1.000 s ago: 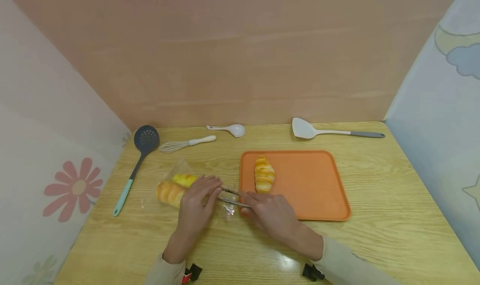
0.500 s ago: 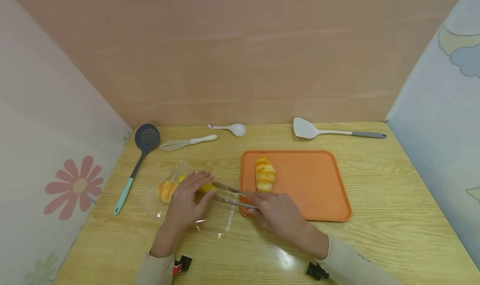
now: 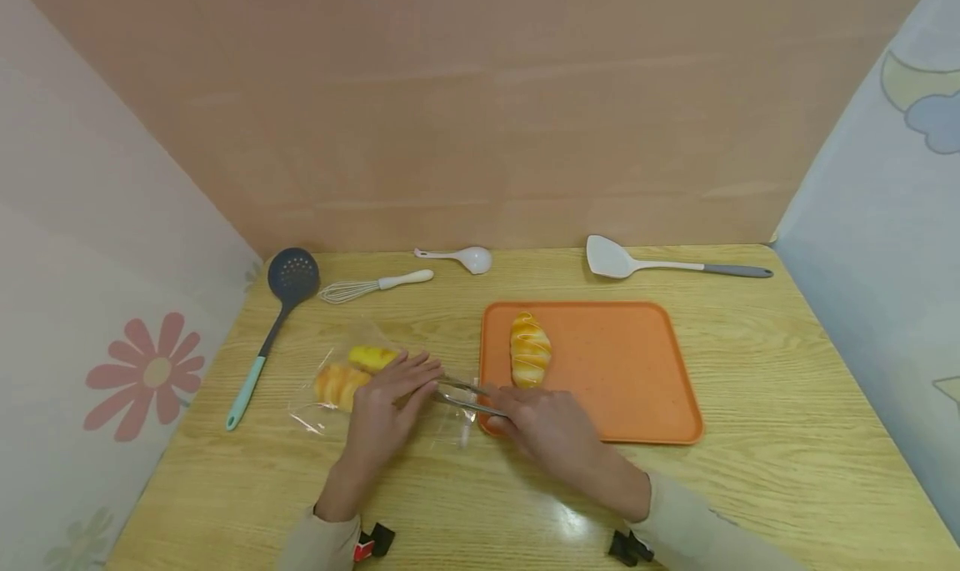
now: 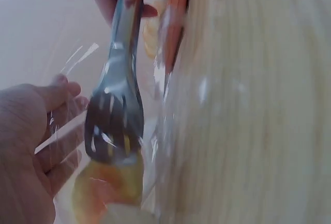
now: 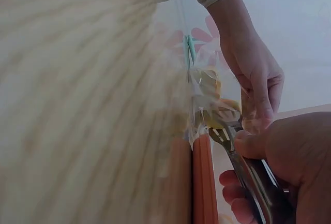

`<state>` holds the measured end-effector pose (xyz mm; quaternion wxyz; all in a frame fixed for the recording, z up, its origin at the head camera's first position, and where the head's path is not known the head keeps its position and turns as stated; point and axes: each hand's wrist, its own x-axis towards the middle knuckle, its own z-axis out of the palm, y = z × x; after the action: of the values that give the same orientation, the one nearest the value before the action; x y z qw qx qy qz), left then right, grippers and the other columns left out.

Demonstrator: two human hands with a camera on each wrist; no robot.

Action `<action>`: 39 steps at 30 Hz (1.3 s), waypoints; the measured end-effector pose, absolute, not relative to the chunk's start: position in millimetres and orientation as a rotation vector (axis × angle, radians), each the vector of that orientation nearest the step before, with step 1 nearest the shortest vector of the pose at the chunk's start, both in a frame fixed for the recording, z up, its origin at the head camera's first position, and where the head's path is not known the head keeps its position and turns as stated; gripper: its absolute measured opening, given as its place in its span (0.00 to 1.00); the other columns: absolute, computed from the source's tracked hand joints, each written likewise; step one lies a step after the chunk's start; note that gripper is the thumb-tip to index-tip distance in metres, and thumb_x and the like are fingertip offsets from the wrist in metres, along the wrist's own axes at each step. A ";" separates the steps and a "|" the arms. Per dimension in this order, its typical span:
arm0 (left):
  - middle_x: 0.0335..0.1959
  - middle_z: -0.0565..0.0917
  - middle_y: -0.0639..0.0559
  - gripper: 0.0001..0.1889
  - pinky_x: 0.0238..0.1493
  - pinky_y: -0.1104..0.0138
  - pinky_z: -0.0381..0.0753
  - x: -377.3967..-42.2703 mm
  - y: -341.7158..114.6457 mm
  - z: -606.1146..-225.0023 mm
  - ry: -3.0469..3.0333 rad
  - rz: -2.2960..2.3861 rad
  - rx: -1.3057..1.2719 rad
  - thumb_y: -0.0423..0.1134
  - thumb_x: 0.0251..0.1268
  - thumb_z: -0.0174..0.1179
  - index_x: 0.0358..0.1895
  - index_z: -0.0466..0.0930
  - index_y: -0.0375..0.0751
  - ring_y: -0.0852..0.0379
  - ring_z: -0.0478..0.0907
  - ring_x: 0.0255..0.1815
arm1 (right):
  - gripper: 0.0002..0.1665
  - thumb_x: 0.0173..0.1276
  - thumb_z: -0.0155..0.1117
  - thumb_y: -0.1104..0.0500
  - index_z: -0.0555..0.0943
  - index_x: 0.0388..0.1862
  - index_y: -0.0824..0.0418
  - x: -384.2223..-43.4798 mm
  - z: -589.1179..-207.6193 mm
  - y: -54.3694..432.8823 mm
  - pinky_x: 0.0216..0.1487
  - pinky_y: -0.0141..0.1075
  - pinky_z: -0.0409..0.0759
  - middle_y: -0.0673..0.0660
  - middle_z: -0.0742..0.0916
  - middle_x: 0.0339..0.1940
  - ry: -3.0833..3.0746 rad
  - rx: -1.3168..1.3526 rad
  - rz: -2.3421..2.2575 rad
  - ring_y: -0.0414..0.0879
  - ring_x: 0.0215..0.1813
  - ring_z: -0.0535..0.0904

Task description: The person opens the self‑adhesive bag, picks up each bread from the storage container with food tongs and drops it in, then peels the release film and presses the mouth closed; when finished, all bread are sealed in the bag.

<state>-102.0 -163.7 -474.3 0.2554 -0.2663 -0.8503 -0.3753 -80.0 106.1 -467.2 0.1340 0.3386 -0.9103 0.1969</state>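
Observation:
My left hand (image 3: pixel 386 404) pinches the edge of a clear plastic bag (image 3: pixel 453 429); film shows between its thumb and fingers in the left wrist view. Inside the bag lie a golden striped bread roll (image 3: pixel 339 385) and a yellow bread roll (image 3: pixel 371 357), partly covered by this hand. My right hand (image 3: pixel 551 429) grips metal food tongs (image 3: pixel 471 404), which reach left into the bag mouth. In the left wrist view the slotted tong heads (image 4: pixel 114 125) are against a yellow-orange roll (image 4: pixel 106 188); whether they clamp it, I cannot tell.
An orange tray (image 3: pixel 615 371) bears one glazed bread roll (image 3: pixel 530 350) at its left side. Along the back lie a skimmer (image 3: pixel 293 277), a whisk (image 3: pixel 375 286), a white ladle (image 3: pixel 472 260) and a white spatula (image 3: pixel 611 258). Walls enclose the table.
Half a second ago my left hand dipped toward the near left, then came back right. The yellow roll now lies farther left, beside the golden one. The tongs shifted slightly right, then back left.

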 end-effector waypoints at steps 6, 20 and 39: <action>0.51 0.94 0.40 0.11 0.70 0.43 0.83 -100.0 -159.5 -473.1 -2.330 -1.031 -0.636 0.25 0.64 0.78 0.49 0.96 0.33 0.39 0.91 0.60 | 0.23 0.71 0.82 0.49 0.91 0.61 0.55 -77.6 -467.0 102.7 0.27 0.40 0.88 0.51 0.96 0.49 -2.612 0.983 0.527 0.46 0.40 0.94; 0.47 0.95 0.39 0.07 0.63 0.44 0.87 -97.9 -150.9 -477.8 -2.239 -1.066 -0.593 0.24 0.66 0.76 0.46 0.95 0.32 0.39 0.94 0.53 | 0.25 0.71 0.83 0.50 0.90 0.62 0.57 -76.6 -467.4 92.5 0.24 0.38 0.86 0.49 0.95 0.46 -2.511 1.036 0.484 0.43 0.35 0.92; 0.62 0.91 0.40 0.18 0.76 0.40 0.76 -105.9 -181.3 -471.6 -2.420 -0.912 -0.696 0.30 0.67 0.78 0.59 0.92 0.34 0.37 0.87 0.66 | 0.38 0.70 0.84 0.45 0.84 0.72 0.62 -75.7 -464.4 106.4 0.27 0.43 0.88 0.57 0.95 0.51 -2.683 1.012 0.491 0.50 0.40 0.93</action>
<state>-105.9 -181.3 -471.6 0.2297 -0.2531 -0.8795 -0.3313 -75.7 106.4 -464.4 0.1158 0.3454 -0.9161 0.1675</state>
